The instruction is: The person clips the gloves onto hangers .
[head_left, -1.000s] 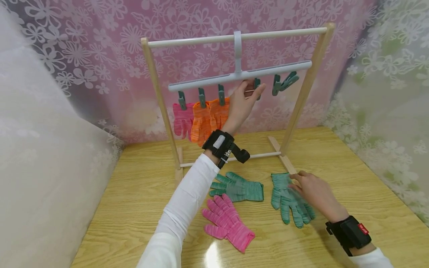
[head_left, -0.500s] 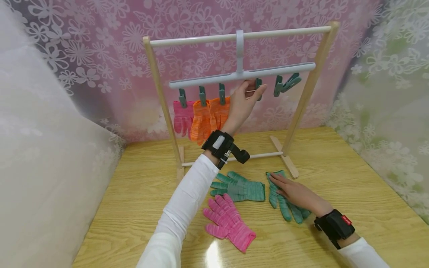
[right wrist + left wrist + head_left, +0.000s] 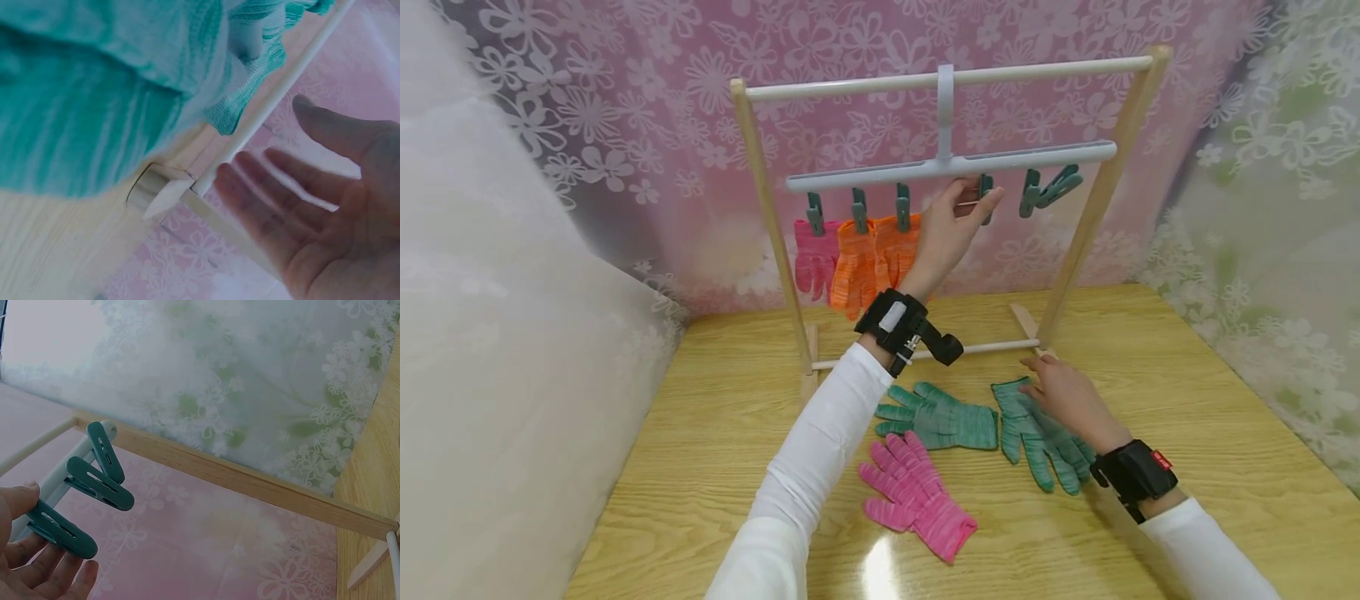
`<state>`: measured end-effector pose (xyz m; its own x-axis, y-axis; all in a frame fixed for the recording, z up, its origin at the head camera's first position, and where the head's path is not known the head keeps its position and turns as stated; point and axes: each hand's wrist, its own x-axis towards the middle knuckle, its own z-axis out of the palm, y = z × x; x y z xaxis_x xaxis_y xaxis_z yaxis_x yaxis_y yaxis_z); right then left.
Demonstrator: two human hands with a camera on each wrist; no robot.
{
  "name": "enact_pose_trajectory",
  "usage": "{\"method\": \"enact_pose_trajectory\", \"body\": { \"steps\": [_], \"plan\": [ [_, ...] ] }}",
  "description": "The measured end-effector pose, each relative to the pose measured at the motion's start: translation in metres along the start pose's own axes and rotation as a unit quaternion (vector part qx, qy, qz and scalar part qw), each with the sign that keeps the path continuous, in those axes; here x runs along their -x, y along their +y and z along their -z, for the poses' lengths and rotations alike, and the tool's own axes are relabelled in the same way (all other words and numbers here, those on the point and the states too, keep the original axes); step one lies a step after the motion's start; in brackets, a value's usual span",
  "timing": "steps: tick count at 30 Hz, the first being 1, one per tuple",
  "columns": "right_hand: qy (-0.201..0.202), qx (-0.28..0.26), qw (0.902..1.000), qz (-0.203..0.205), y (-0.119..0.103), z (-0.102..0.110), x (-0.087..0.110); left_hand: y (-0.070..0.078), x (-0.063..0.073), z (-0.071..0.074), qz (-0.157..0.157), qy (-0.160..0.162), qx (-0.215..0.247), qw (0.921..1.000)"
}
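On the grey hanger bar [image 3: 880, 175], my left hand [image 3: 943, 237] grips a dark green clip [image 3: 65, 531], thumb on one side and fingers beneath it. The right hand [image 3: 1070, 402] is over the upper right of a green knit glove [image 3: 1037, 446], fingers spread and holding nothing. In the right wrist view the glove's bunched green fabric [image 3: 94, 125] lies beside my fingertips. Another green glove [image 3: 943, 421] lies flat to the left, and a pink glove [image 3: 921, 500] below it. From clips at the hanger's left hang a pink glove [image 3: 815, 254] and orange gloves [image 3: 853, 267].
The hanger hooks over the top rail [image 3: 1037, 73] of a wooden rack [image 3: 1078, 233] standing on the table [image 3: 700, 467]. Two more clips [image 3: 1030, 193] hang at the bar's right end, one tilted. Flowered cloth [image 3: 692, 150] surrounds the table.
My right hand came in from the right, touched the green glove's cuff and moved back toward its right side. That glove has slid slightly left. The left hand stays on its clip.
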<state>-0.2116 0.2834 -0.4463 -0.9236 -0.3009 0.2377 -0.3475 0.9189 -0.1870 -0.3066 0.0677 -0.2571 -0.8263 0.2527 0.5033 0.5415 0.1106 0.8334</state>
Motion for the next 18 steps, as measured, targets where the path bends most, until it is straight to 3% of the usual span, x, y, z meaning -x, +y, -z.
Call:
{"method": "enact_pose_trajectory", "body": {
  "steps": [9, 13, 18],
  "plan": [
    [-0.07, -0.017, 0.9956, -0.06, 0.008, -0.009, -0.017, 0.002, 0.0, 0.0, 0.003, -0.005, 0.008, 0.9999],
    [-0.067, -0.055, 0.9933, -0.078, 0.013, -0.014, -0.02, 0.002, 0.001, 0.0, 0.002, -0.006, 0.018, 0.9998],
    [-0.03, -0.078, 0.9935, -0.076, 0.014, -0.013, -0.022, 0.002, 0.001, 0.001, 0.009, -0.011, 0.043, 0.999]
  ]
}}
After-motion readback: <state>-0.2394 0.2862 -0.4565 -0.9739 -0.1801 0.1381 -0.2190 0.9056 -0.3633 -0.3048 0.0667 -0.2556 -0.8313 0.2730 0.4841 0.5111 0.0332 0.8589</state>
